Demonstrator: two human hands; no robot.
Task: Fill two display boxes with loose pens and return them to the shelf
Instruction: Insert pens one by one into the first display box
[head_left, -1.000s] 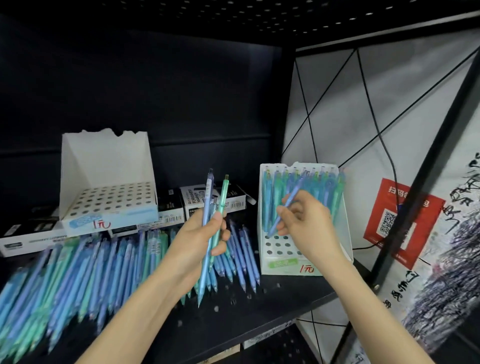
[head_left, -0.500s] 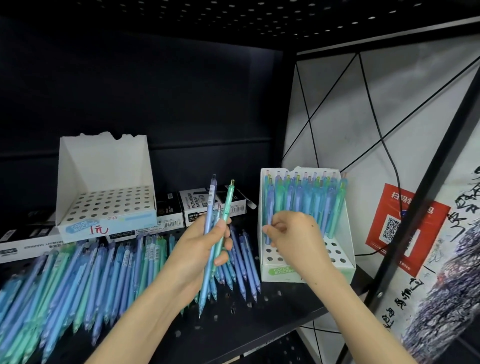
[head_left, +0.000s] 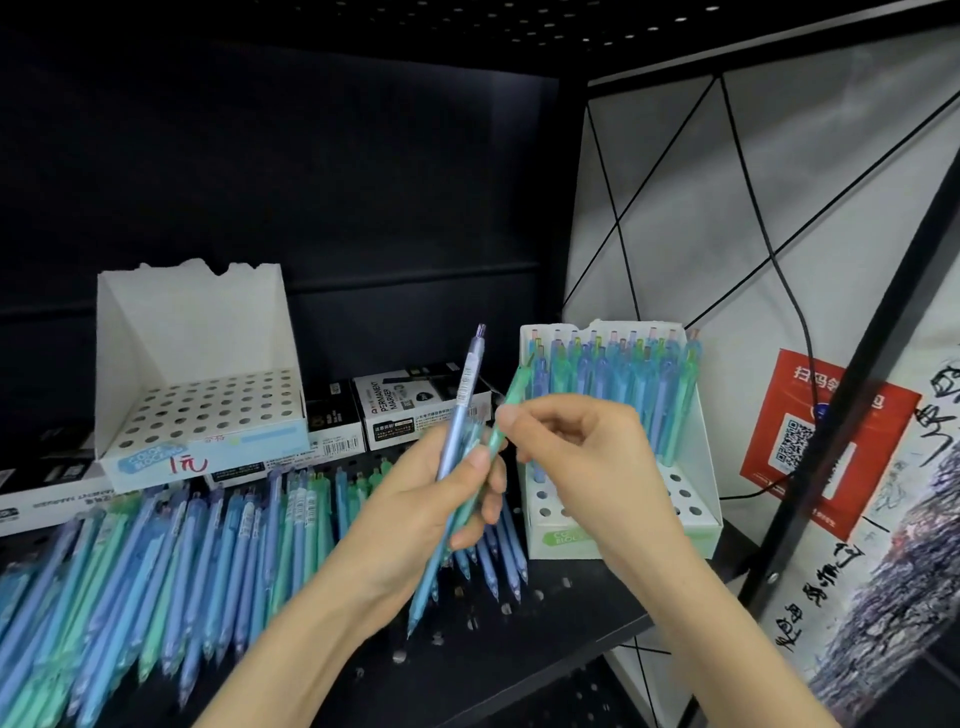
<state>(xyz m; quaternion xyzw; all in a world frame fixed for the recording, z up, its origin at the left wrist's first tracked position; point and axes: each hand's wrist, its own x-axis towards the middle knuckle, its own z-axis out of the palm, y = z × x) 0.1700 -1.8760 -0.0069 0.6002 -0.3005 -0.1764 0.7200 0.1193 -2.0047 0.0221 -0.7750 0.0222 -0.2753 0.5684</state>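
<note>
My left hand (head_left: 426, 499) grips a small bundle of pens upright, a blue pen (head_left: 460, 410) sticking out on top. My right hand (head_left: 587, 457) pinches a green pen (head_left: 511, 400) that still sits in that bundle. Behind my right hand stands a white display box (head_left: 696, 499) on the right of the shelf, its back rows filled with blue and green pens. A second white display box (head_left: 208, 405) at the back left holds no pens, all its holes bare. Many loose pens (head_left: 171, 551) lie spread over the black shelf at the left.
Black-and-white marker cartons (head_left: 410, 410) lie along the back between the two boxes. The black perforated shelf (head_left: 561, 608) ends at its front edge near my wrists. A black frame post (head_left: 841, 395) and a red QR-code sign (head_left: 826, 436) stand to the right.
My right hand left the right box, where it had put a blue pen, and came back to the bundle, where it now pinches the green pen. My left hand barely moved.
</note>
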